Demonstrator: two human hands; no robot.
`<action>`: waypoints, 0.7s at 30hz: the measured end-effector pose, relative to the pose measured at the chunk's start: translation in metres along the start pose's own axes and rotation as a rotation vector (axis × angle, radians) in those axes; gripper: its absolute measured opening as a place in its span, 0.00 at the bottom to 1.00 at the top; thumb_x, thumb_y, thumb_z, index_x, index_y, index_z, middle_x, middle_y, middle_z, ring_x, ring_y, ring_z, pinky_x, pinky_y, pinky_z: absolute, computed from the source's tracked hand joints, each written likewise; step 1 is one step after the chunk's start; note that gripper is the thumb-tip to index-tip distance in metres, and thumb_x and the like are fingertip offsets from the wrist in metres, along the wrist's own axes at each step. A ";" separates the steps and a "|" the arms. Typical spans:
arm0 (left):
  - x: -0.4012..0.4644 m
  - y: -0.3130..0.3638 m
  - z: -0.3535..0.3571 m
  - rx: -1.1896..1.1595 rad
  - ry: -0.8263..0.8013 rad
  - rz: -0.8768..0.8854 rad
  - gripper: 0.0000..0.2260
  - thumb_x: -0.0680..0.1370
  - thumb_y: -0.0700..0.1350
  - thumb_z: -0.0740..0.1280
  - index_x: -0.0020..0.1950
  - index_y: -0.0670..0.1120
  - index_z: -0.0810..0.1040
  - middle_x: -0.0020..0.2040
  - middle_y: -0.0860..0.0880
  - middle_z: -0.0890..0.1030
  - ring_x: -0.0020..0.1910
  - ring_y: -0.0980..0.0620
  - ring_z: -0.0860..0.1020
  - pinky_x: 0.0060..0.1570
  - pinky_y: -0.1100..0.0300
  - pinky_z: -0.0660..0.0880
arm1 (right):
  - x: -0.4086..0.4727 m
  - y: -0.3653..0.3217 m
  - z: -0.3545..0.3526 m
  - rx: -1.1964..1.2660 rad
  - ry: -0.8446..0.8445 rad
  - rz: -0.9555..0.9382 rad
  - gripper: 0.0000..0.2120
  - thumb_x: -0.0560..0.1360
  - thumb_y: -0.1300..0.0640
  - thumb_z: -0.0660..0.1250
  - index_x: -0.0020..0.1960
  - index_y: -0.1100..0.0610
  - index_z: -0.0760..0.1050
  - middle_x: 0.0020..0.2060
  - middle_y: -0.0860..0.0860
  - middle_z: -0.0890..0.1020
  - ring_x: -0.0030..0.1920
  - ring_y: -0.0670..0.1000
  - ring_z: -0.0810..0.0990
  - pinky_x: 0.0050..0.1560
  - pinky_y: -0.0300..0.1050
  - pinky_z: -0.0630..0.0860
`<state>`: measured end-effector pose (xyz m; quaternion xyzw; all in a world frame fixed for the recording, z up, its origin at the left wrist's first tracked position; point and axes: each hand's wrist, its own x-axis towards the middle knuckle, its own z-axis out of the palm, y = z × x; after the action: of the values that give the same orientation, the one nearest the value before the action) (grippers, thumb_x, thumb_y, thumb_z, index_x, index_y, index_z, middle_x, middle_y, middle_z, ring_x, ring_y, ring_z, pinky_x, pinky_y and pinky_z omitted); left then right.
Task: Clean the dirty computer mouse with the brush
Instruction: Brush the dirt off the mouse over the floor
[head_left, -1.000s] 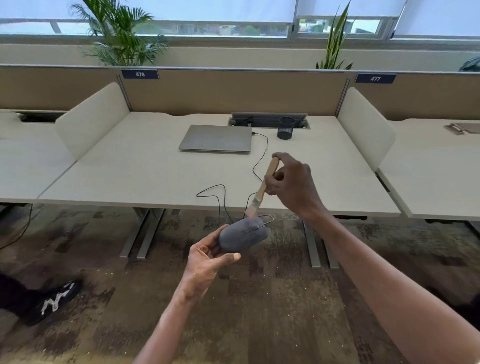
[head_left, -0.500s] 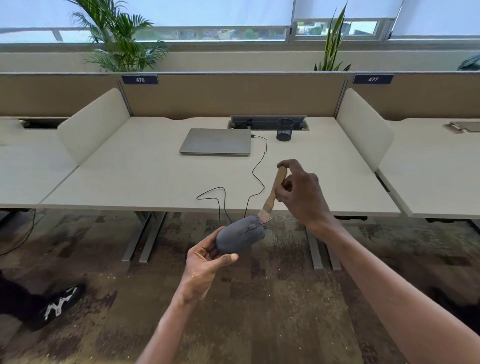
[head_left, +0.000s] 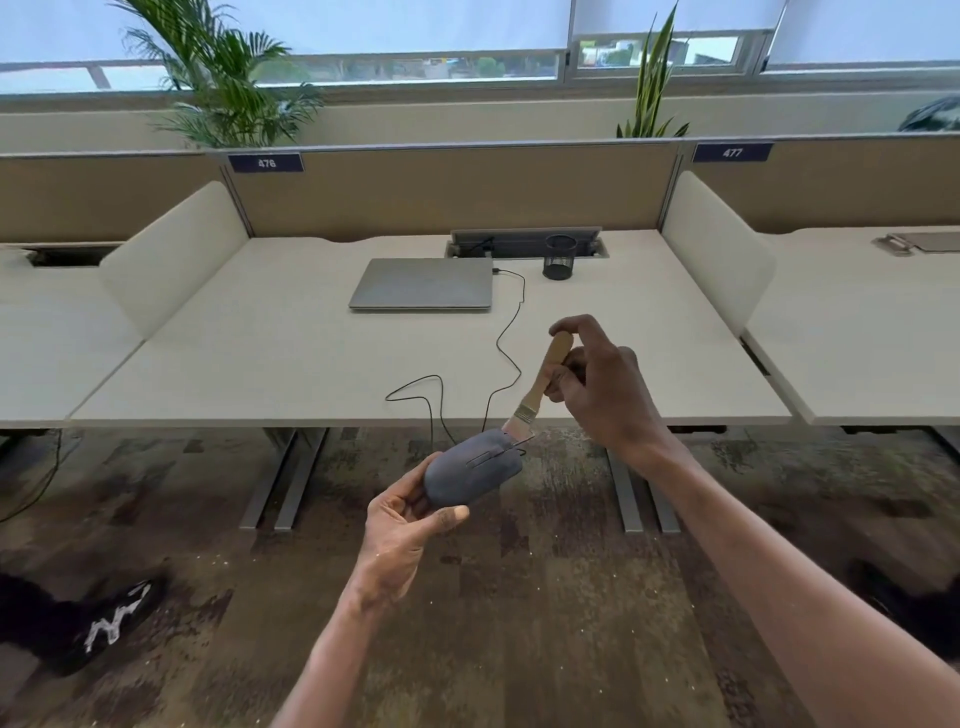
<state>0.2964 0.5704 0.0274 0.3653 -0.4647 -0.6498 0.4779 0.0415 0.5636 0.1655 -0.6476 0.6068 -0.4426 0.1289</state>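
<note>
A dusty grey wired computer mouse (head_left: 471, 472) is held in the air in front of the desk, over the carpet, by my left hand (head_left: 402, 530), which grips its near end from below. My right hand (head_left: 597, 387) holds a small brush with a wooden handle (head_left: 546, 375) tilted down to the left. The brush's bristles (head_left: 515, 427) touch the mouse's far end near its buttons. The mouse's black cable (head_left: 506, 343) runs up over the desk edge to the laptop.
A shut grey laptop (head_left: 423, 283) lies on the light desk (head_left: 260, 353), with a black mesh pen cup (head_left: 560, 257) beside it. Low dividers stand at both sides of the desk. A dark shoe (head_left: 104, 623) rests on the carpet at lower left.
The brush has swept from the mouse's top toward its far end. Both hands and the mouse sit slightly to the right in the view; the camera has tilted a little.
</note>
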 end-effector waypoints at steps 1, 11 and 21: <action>0.001 0.000 0.000 -0.001 0.000 0.001 0.36 0.61 0.39 0.84 0.68 0.47 0.80 0.64 0.42 0.84 0.64 0.46 0.82 0.57 0.60 0.81 | 0.000 -0.002 0.001 0.031 0.002 0.010 0.18 0.78 0.67 0.68 0.62 0.52 0.69 0.40 0.55 0.85 0.37 0.49 0.86 0.40 0.51 0.85; 0.004 -0.002 0.000 0.000 0.016 0.007 0.36 0.57 0.46 0.88 0.64 0.53 0.83 0.63 0.44 0.84 0.63 0.48 0.83 0.56 0.61 0.81 | -0.015 -0.005 0.007 0.008 0.085 0.049 0.18 0.78 0.64 0.69 0.65 0.54 0.70 0.39 0.52 0.85 0.38 0.51 0.86 0.40 0.53 0.84; 0.010 -0.005 0.000 -0.051 0.044 0.008 0.37 0.59 0.38 0.86 0.66 0.48 0.81 0.62 0.42 0.85 0.62 0.47 0.83 0.55 0.60 0.82 | -0.023 -0.013 0.012 0.036 0.063 0.149 0.20 0.78 0.64 0.70 0.68 0.59 0.71 0.41 0.55 0.85 0.38 0.50 0.86 0.40 0.49 0.86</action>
<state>0.2922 0.5609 0.0226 0.3652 -0.4390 -0.6513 0.4997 0.0620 0.5825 0.1579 -0.5840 0.6489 -0.4627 0.1541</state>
